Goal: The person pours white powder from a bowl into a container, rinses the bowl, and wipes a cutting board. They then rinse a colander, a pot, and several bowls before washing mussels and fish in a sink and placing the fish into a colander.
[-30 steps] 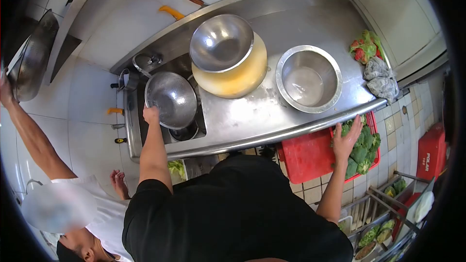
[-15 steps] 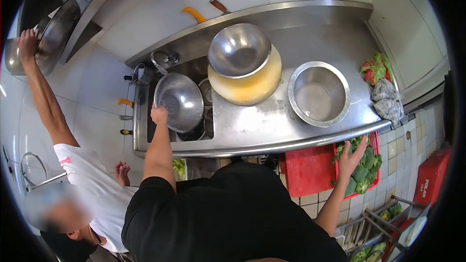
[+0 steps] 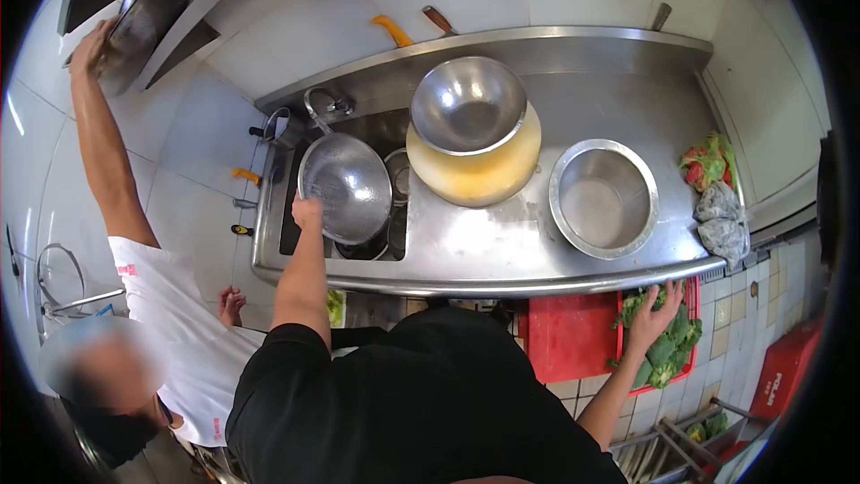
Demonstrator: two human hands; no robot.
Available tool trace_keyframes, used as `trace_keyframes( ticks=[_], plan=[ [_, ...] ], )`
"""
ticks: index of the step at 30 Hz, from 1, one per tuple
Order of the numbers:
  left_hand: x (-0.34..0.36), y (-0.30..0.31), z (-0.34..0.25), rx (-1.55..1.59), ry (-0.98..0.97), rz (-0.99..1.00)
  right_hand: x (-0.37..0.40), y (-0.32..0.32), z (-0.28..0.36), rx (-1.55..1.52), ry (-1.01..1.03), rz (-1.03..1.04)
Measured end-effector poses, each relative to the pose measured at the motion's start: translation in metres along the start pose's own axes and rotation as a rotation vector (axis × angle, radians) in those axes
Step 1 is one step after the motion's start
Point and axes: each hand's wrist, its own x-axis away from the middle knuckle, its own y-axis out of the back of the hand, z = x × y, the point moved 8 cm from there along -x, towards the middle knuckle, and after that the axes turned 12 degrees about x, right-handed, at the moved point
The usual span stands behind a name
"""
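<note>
My left hand (image 3: pixel 307 212) grips the near-left rim of a round metal colander (image 3: pixel 348 186), which has a speckled inner surface. The colander sits tilted over the sink (image 3: pixel 400 242), under the tap (image 3: pixel 333 107), and hides part of the pots below. Off to the right, my right hand (image 3: pixel 658 312) has its fingers spread and holds nothing. It hovers by the counter's front edge, overlapping the broccoli (image 3: pixel 665 351) in a red crate (image 3: pixel 696 305).
A steel bowl (image 3: pixel 468 108) rests on a large yellowish upturned vessel (image 3: pixel 475 181). Right of it stands a deep steel pot (image 3: pixel 602 202). Plastic bags (image 3: pixel 719 220) lie at the counter's right end. At left, a co-worker (image 3: pixel 193 332) reaches up to metal bowls (image 3: pixel 148 22).
My view has shifted, so the counter appears lower and farther right. My left hand stays on the colander's rim. The co-worker's raised hand remains at the shelf bowls.
</note>
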Motion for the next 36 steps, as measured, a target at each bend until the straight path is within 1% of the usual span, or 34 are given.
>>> trace_keyframes(
  ticks=[2, 6, 11, 15, 20, 26, 36],
  plan=[
    [0.005, 0.004, 0.003, 0.049, 0.010, -0.014, -0.002, -0.004, -0.002, 0.019, 0.049, 0.022],
    [0.012, 0.013, 0.004, 0.043, 0.022, -0.010, -0.005, -0.006, 0.016, 0.057, 0.068, 0.027],
    [0.010, 0.022, 0.011, 0.055, 0.067, -0.055, -0.008, -0.017, 0.019, 0.023, 0.089, 0.042],
    [0.012, 0.029, 0.007, 0.089, 0.064, -0.076, -0.010, -0.022, 0.019, 0.013, 0.097, 0.042],
    [0.006, 0.029, 0.012, 0.145, 0.033, -0.110, -0.011, -0.023, 0.016, 0.009, 0.086, 0.042],
    [0.011, 0.032, 0.011, 0.215, 0.072, -0.108, -0.011, -0.026, 0.013, -0.035, 0.061, 0.051],
    [-0.001, 0.030, 0.023, 0.233, 0.099, -0.130, -0.016, -0.024, 0.016, -0.076, 0.063, 0.050]
  ],
)
